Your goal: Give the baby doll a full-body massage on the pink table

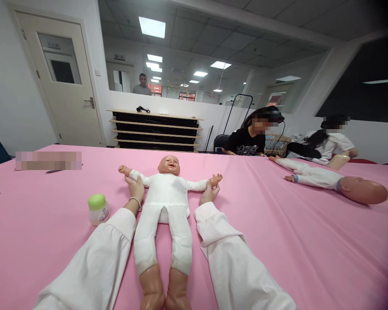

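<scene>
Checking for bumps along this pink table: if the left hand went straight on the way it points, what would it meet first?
Most likely the baby doll's outstretched hand. The left hand lies right under that wrist and seems to touch it, though depth is hard to judge from this view.

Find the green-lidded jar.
In the head view, the green-lidded white jar stands on the pink cloth, left of the white-suited baby doll, near the left hand.

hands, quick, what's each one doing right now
left hand: holding the doll by its wrist
right hand: holding the doll by its other wrist
</scene>
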### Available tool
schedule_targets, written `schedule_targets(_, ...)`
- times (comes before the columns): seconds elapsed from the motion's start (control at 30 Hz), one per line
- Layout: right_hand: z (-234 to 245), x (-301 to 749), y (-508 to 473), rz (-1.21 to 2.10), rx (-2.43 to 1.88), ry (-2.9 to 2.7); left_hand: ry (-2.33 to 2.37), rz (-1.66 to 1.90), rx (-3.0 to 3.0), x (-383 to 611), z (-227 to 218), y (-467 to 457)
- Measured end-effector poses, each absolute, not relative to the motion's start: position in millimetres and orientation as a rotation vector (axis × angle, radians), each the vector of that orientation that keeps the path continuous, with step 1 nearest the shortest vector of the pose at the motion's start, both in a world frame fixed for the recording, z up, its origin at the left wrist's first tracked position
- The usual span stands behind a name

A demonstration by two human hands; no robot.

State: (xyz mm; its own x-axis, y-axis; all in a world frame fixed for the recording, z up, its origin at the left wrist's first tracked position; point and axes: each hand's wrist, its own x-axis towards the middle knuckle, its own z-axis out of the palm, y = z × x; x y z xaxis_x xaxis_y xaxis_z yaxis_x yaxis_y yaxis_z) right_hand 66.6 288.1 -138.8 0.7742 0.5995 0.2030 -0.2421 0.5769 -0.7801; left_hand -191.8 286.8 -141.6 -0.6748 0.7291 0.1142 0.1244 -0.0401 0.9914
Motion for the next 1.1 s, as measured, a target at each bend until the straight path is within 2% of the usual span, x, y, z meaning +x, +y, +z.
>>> schedule_targets(1.1,-148,72,297,0.526,-0.848,-0.502,1.741,1.761,0.933,-193,-144,287)
